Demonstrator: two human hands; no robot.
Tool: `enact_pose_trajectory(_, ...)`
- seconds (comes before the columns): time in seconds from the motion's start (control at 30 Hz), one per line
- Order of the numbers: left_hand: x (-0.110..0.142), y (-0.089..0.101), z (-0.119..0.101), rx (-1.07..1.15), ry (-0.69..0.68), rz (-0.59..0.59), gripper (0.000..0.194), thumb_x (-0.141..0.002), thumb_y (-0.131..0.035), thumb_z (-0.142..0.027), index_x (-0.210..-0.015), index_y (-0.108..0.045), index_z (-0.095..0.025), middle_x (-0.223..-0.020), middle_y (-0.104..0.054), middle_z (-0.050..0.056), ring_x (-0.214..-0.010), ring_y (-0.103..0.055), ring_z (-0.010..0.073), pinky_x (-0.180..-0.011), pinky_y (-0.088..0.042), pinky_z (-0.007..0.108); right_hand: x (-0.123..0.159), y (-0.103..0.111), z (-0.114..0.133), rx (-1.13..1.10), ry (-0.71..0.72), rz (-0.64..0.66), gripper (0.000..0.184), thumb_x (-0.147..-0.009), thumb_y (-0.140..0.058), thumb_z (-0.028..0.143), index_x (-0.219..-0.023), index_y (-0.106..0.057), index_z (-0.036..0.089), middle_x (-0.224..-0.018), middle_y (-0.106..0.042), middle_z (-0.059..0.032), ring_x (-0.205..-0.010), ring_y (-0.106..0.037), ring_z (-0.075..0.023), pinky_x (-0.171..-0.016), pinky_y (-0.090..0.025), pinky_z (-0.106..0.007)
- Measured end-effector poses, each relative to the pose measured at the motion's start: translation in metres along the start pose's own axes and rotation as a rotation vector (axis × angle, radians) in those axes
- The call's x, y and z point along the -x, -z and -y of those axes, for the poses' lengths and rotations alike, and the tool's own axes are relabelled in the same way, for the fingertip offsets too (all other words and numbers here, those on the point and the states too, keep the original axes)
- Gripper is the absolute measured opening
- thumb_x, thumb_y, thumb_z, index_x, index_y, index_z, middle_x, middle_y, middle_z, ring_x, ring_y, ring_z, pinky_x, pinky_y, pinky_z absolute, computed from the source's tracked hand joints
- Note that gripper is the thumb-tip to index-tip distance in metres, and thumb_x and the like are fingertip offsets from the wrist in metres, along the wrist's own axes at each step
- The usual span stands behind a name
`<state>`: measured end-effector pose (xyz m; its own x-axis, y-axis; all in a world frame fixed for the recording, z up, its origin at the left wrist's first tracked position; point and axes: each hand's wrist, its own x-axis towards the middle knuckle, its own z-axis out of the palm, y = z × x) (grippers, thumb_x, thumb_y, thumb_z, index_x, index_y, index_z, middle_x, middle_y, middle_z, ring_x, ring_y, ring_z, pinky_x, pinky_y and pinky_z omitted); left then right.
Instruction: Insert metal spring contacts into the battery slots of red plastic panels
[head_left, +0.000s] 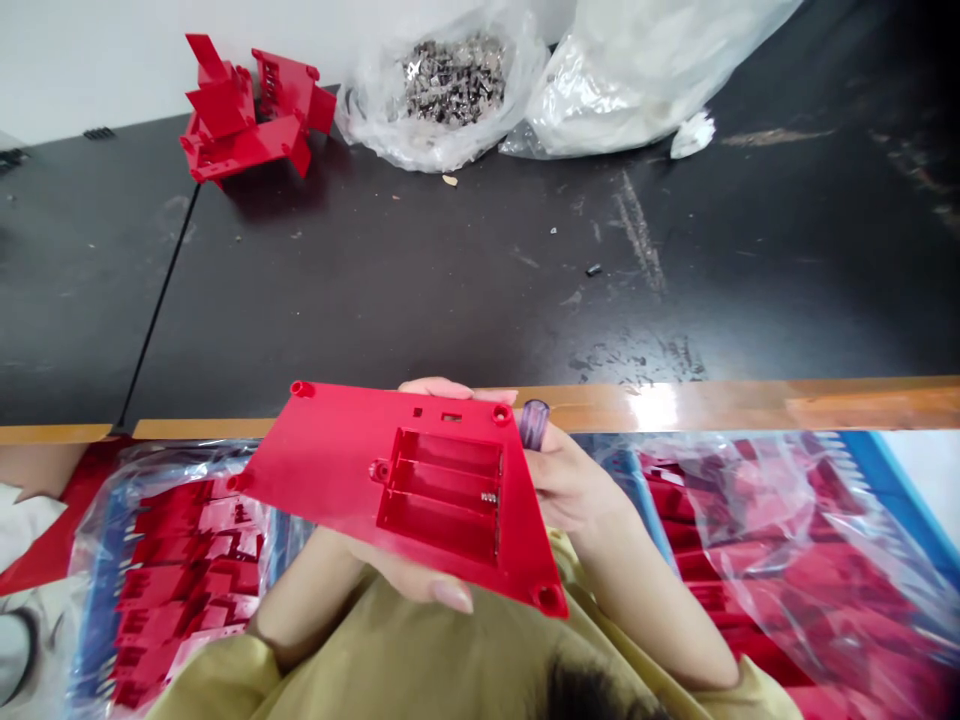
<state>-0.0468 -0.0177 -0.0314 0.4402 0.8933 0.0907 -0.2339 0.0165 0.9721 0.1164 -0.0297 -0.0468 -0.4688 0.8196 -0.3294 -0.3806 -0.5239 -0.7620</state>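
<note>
My left hand point(390, 570) cradles the red plastic battery-case panel point(315, 465), fingers point(450, 597) curled beneath it; my right hand point(574, 485) grips a purple tool handle point(534, 423). Beyond the panel, a clear bag point(367, 110) holds small metal parts point(454, 80); below it, clear wrapping point(787, 540) covers red parts point(187, 560).

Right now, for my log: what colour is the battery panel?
Red: the battery panel, best in head view.
</note>
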Motion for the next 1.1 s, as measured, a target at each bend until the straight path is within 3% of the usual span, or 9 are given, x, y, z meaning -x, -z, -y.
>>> enact_pose_trajectory(0.13, -0.003, -0.003, -0.001, 0.201, -0.144, 0.043, 0.084, -0.061, -0.089, -0.048, -0.135, -0.050, -0.035, -0.137, -0.061, 0.002, -0.125, -0.061, 0.0267, -0.111, -0.046, 0.041, 0.002, -0.009, 0.007, -0.005, 0.060, -0.038, 0.045, -0.072, -0.074, 0.063, -0.077, -0.058, 0.022, -0.059, -0.048, 0.0042, -0.049, -0.047, -0.0102, -0.049, -0.045, -0.024)
enact_pose_trajectory(0.37, -0.011, 0.002, -0.010, 0.204, 0.067, 0.058, 0.083, -0.062, -0.079, -0.067, -0.132, -0.051, -0.034, -0.135, -0.062, 0.007, -0.129, -0.057, 0.0338, -0.101, -0.053, 0.050, 0.002, -0.019, 0.042, -0.008, 0.180, -0.011, 0.036, -0.083, -0.070, 0.050, -0.076, -0.052, 0.020, -0.062, -0.038, 0.0061, -0.048, -0.028, -0.0052, -0.043, -0.024, -0.018)
enact_pose_trajectory(0.47, -0.010, 0.010, -0.010, 0.195, 0.236, 0.017, 0.073, -0.059, -0.078, -0.070, -0.117, -0.061, -0.029, -0.113, -0.071, 0.008, -0.117, -0.063, 0.0351, -0.092, -0.057, 0.048, 0.003, -0.021, 0.055, 0.097, 0.218, -0.052, 0.032, -0.086, -0.068, 0.047, -0.079, -0.053, 0.018, -0.064, -0.042, 0.0052, -0.050, -0.033, -0.0055, -0.043, -0.026, -0.018)
enact_pose_trajectory(0.63, 0.005, 0.026, -0.047, -0.073, 0.430, 0.183, 0.042, -0.089, -0.056, -0.060, -0.084, -0.072, -0.022, -0.086, -0.073, 0.006, -0.082, -0.069, 0.0225, -0.078, -0.057, 0.036, 0.008, -0.024, 0.068, 0.314, 0.330, -0.106, 0.025, -0.092, -0.061, 0.041, -0.084, -0.056, 0.018, -0.067, -0.054, 0.0031, -0.055, -0.046, -0.0072, -0.049, -0.038, -0.019)
enact_pose_trajectory(0.73, 0.014, 0.027, -0.078, -0.388, 0.305, -0.044, 0.036, -0.094, -0.058, -0.047, -0.068, -0.067, -0.023, -0.063, -0.064, -0.001, -0.058, -0.058, 0.0133, -0.056, -0.048, 0.024, 0.014, -0.031, 0.074, 0.558, 0.353, -0.124, 0.020, -0.096, -0.056, 0.035, -0.083, -0.056, 0.019, -0.067, -0.056, 0.0029, -0.059, -0.050, -0.0080, -0.053, -0.039, -0.020)
enact_pose_trajectory(0.83, 0.016, 0.020, -0.096, -0.502, 0.116, -0.269, 0.016, -0.094, -0.060, -0.042, -0.097, -0.070, -0.030, -0.091, -0.071, -0.002, -0.084, -0.064, 0.0148, -0.077, -0.052, 0.024, 0.017, -0.040, 0.080, 0.730, 0.357, -0.106, 0.013, -0.096, -0.055, 0.026, -0.085, -0.057, 0.019, -0.070, -0.059, 0.0032, -0.061, -0.051, -0.0077, -0.056, -0.041, -0.020)
enact_pose_trajectory(0.9, 0.013, 0.014, -0.099, -0.520, 0.077, -0.229, 0.016, -0.092, -0.063, -0.039, -0.105, -0.068, -0.032, -0.103, -0.070, -0.003, -0.094, -0.064, 0.0161, -0.086, -0.051, 0.026, 0.017, -0.046, 0.083, 0.784, 0.382, -0.070, 0.008, -0.094, -0.056, 0.019, -0.086, -0.057, 0.019, -0.073, -0.061, 0.0042, -0.063, -0.053, -0.0072, -0.058, -0.042, -0.019)
enact_pose_trajectory(1.0, 0.005, 0.009, -0.099, -0.596, 0.072, -0.196, 0.004, -0.088, -0.069, -0.030, -0.089, -0.068, -0.026, -0.091, -0.068, -0.002, -0.083, -0.061, 0.0133, -0.078, -0.049, 0.025, 0.014, -0.053, 0.086, 0.886, 0.446, -0.050, 0.008, -0.090, -0.057, 0.013, -0.085, -0.057, 0.020, -0.073, -0.061, 0.0061, -0.061, -0.051, -0.0060, -0.056, -0.040, -0.018)
enact_pose_trajectory(1.1, 0.001, 0.011, -0.097, -0.489, 0.131, -0.241, 0.010, -0.085, -0.073, -0.030, -0.083, -0.067, -0.022, -0.085, -0.065, -0.001, -0.077, -0.059, 0.0120, -0.071, -0.049, 0.023, 0.011, -0.057, 0.090, 1.017, 0.490, -0.049, 0.010, -0.088, -0.057, 0.011, -0.085, -0.057, 0.020, -0.070, -0.058, 0.0076, -0.056, -0.045, -0.0049, -0.052, -0.034, -0.018)
